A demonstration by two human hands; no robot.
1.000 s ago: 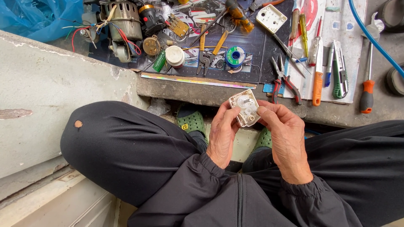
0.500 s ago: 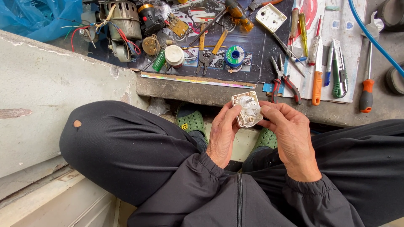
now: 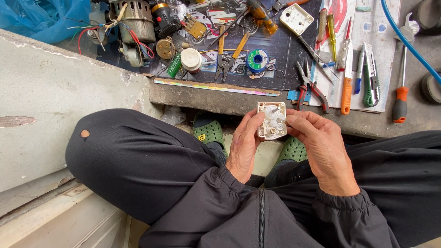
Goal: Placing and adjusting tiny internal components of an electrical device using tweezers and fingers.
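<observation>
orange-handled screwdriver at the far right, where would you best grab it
Probably by the fat orange handle of the orange-handled screwdriver, coming from the right hand side. It lies flat on the concrete ledge with its handle end nearest the person, its thin shaft pointing away, and open space around the handle.

The left hand [image 3: 243,144] covers the left edge and underside of the small white casing [image 3: 271,120], and the right hand [image 3: 321,142] hides its right side; the tiny parts inside are too small to tell apart, perhaps gears. The blue plastic bag [image 3: 41,16], the blue hose [image 3: 404,36] and a dark roll [image 3: 432,85] run off the picture's edges. Both green clogs [image 3: 209,131] are partly hidden behind the wrists and knees.
</observation>
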